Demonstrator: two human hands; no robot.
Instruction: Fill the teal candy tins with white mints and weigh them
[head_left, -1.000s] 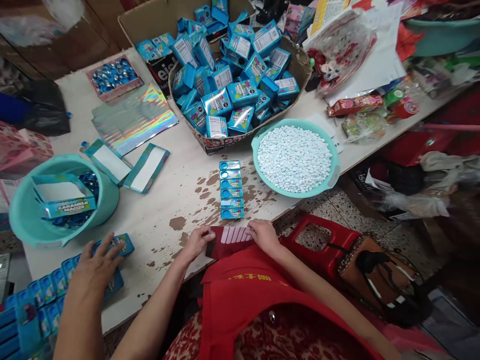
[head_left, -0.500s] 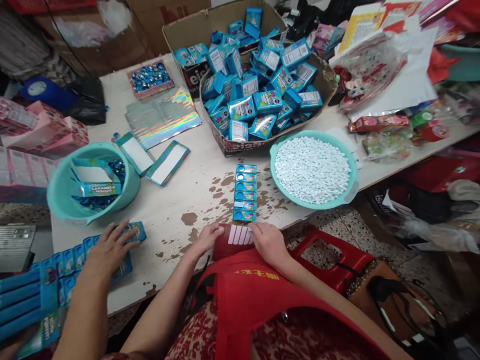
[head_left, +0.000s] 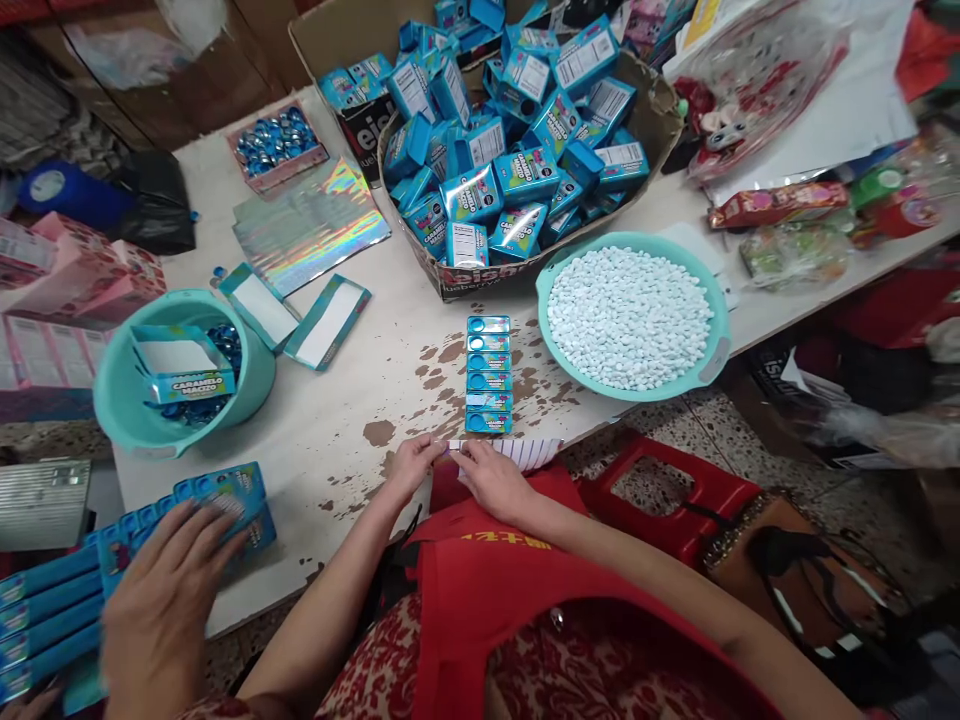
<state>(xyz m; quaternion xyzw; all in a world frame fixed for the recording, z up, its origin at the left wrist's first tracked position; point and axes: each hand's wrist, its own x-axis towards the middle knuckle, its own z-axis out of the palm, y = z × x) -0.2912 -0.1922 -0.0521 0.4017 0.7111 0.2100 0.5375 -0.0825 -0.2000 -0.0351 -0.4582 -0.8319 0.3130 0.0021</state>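
At the table's front edge, right by my apron, I hold a white sheet with thin dark stripes [head_left: 531, 453]. My left hand [head_left: 411, 468] is closed, pinching its left end. My right hand [head_left: 493, 482] is closed over the same end, its fingertips close to the left ones; the sheet extends out past it to the right. Just beyond my hands stands a column of small blue candy boxes [head_left: 488, 375], packed side by side with their ends up. Round holes show in several of those ends.
A turquoise basin of white candies [head_left: 634, 320] stands right, a carton of blue boxes [head_left: 442, 285] behind. On the left are a turquoise bucket [head_left: 259, 370], loose flat blue boxes [head_left: 328, 322] and silvery sheets [head_left: 315, 230]. Another person's hand [head_left: 169, 590] rests by stacked blue boxes [head_left: 259, 500].
My right hand has moved left toward my left hand, and the striped sheet now shows to its right. The co-worker's hand has shifted down and left. The camera view has shifted slightly.
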